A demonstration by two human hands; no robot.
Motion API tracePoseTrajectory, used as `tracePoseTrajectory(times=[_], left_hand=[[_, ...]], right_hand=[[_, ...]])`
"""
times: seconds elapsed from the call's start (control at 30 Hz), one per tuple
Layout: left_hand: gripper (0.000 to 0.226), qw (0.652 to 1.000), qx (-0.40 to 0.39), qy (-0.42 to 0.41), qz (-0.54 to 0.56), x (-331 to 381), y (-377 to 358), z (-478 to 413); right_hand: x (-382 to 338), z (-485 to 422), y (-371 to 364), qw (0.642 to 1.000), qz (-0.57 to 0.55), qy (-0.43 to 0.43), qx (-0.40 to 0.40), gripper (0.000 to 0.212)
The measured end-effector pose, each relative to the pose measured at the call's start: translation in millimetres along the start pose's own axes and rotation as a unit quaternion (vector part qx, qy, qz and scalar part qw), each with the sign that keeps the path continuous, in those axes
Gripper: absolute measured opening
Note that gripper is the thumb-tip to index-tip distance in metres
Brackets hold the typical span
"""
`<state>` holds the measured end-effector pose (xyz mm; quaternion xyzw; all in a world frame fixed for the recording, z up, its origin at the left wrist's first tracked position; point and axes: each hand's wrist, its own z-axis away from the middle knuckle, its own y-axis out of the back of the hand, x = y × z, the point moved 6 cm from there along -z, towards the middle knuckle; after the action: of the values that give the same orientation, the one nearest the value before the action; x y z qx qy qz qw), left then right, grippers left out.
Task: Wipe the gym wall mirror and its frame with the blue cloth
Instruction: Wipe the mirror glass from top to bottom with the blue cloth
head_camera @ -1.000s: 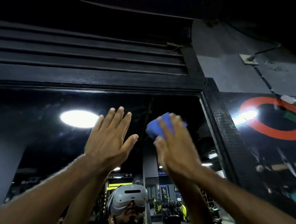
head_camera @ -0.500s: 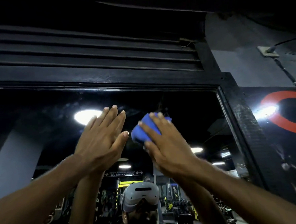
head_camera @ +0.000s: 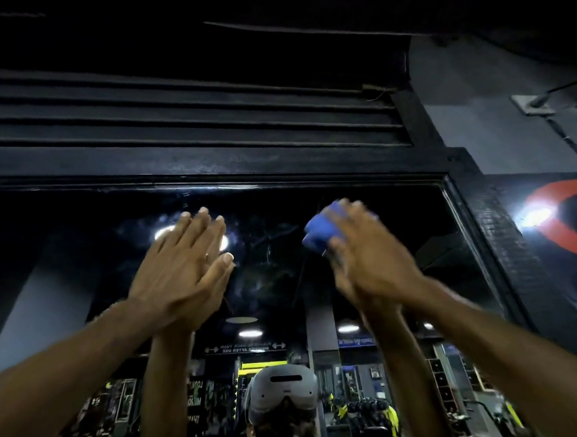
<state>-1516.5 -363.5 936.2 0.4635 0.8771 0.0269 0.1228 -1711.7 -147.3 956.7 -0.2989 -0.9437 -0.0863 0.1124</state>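
The wall mirror (head_camera: 269, 269) fills the lower half of the head view and shows the gym behind me. Its black frame (head_camera: 211, 170) runs across the top and down the right side. My right hand (head_camera: 366, 261) presses a bunched blue cloth (head_camera: 318, 231) flat against the glass near the upper right, a little below the top frame; the hand is motion-blurred. My left hand (head_camera: 183, 270) rests flat on the glass to the left, fingers together and extended, holding nothing. Smears show on the glass between the hands.
Black horizontal slats (head_camera: 181, 117) sit above the frame. To the right is a grey wall (head_camera: 475, 108) with a cable and a red painted ring (head_camera: 562, 234). The mirror reflects ceiling lights, weights and a person wearing a headset (head_camera: 283, 392).
The cloth hand has slid to the right along the upper glass, opening a wider gap from the left hand. The view has tilted and the frame corner sits further right.
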Motion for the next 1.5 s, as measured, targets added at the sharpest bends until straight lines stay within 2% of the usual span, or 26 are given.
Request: tracePoseTrajectory(times=[0.07, 0.13, 0.17, 0.27, 0.33, 0.4, 0.43, 0.5, 0.53, 0.57, 0.6, 0.63, 0.7, 0.77, 0.8, 0.87, 0.9, 0.97, 1.03, 1.07, 1.1, 1.13, 1.23, 1.33, 1.4, 1.5], left_hand=[[0.078, 1.0, -0.014, -0.018, -0.014, -5, -1, 1], [0.078, 1.0, -0.011, -0.016, -0.003, -5, -3, 3], [0.078, 1.0, -0.008, -0.012, 0.002, -4, -3, 3], [0.078, 1.0, 0.0, -0.009, 0.02, -2, -4, 3], [0.077, 0.999, 0.005, -0.02, 0.025, -4, -3, 7], [0.076, 0.999, 0.008, -0.037, 0.021, -9, -2, 12], [0.076, 0.999, 0.009, -0.04, 0.017, -13, -1, 14], [0.077, 1.0, 0.005, -0.03, 0.007, -26, 1, 16], [0.076, 1.0, 0.004, -0.022, 0.005, -33, 2, 16], [0.075, 1.0, 0.002, -0.018, 0.004, -40, 4, 17], [0.075, 1.0, 0.001, -0.021, 0.001, -44, 5, 17], [0.074, 1.0, 0.0, -0.028, -0.002, -48, 6, 18], [0.074, 0.999, -0.001, -0.039, -0.001, -52, 7, 21], [0.074, 0.999, 0.0, -0.039, -0.003, -58, 8, 25], [0.074, 0.999, 0.0, -0.037, -0.004, -63, 8, 27], [0.075, 0.999, -0.002, -0.032, -0.005, -74, 10, 30], [0.075, 1.0, -0.001, -0.031, -0.008, -81, 11, 31], [0.075, 0.999, -0.001, -0.037, -0.011, -88, 12, 32], [0.075, 0.999, 0.004, -0.042, -0.002, -89, 11, 33], [0.075, 0.999, 0.006, -0.041, 0.0, -90, 10, 32], [0.075, 0.999, 0.006, -0.039, 0.0, -90, 9, 31], [0.076, 0.999, 0.006, -0.038, -0.002, -90, 8, 31], [0.076, 0.999, 0.014, -0.036, 0.019, -89, 11, 37], [0.075, 0.999, 0.016, -0.039, 0.034, -84, 9, 62], [0.075, 0.999, 0.011, -0.039, 0.021, -81, 5, 75], [0.074, 0.999, 0.009, -0.038, 0.031, -83, 4, 80]], right_hand=[[32, -28, 7, 0.987, -0.031, -0.152, 0.034, 0.076], [6, -35, -2, 0.977, -0.024, -0.207, 0.046, 0.078], [-22, -30, -9, 0.982, -0.02, -0.185, 0.043, 0.075], [-93, 16, -18, 0.997, -0.074, 0.001, -0.005, 0.06], [-96, 45, -15, 0.99, -0.094, 0.092, -0.05, 0.061], [-64, 44, -14, 0.992, -0.052, 0.107, -0.048, 0.064], [-42, 34, -14, 0.997, -0.015, 0.07, -0.026, 0.064], [-3, 6, -7, 0.993, -0.027, -0.113, 0.009, 0.061], [5, -5, -3, 0.975, -0.06, -0.209, 0.033, 0.06], [0, -16, -2, 0.959, -0.076, -0.27, 0.045, 0.061], [-17, -22, -3, 0.955, -0.068, -0.285, 0.052, 0.062], [-45, -23, -7, 0.962, -0.054, -0.262, 0.06, 0.062], [-110, -12, -18, 0.992, -0.059, -0.105, 0.031, 0.062], [-153, 18, -24, 0.994, -0.087, 0.05, -0.039, 0.061], [-159, 30, -24, 0.989, -0.092, 0.105, -0.058, 0.061], [-140, 33, -21, 0.985, -0.063, 0.159, -0.029, 0.06], [-124, 23, -21, 0.991, -0.038, 0.13, 0.001, 0.061], [-83, -14, -19, 0.999, -0.015, -0.031, 0.031, 0.066], [-64, -52, -16, 0.976, -0.055, -0.202, 0.052, 0.066], [-72, -65, -16, 0.966, -0.061, -0.244, 0.057, 0.064], [-90, -72, -19, 0.966, -0.059, -0.244, 0.062, 0.064], [-114, -74, -22, 0.976, -0.055, -0.203, 0.06, 0.065], [-188, -25, -32, 0.997, -0.077, -0.011, 0.011, 0.061], [-200, 37, -37, 0.992, -0.053, 0.102, -0.05, 0.061], [-163, 41, -37, 0.997, -0.034, 0.061, -0.031, 0.06], [-105, 43, -23, 0.981, -0.048, -0.176, 0.058, 0.06]])
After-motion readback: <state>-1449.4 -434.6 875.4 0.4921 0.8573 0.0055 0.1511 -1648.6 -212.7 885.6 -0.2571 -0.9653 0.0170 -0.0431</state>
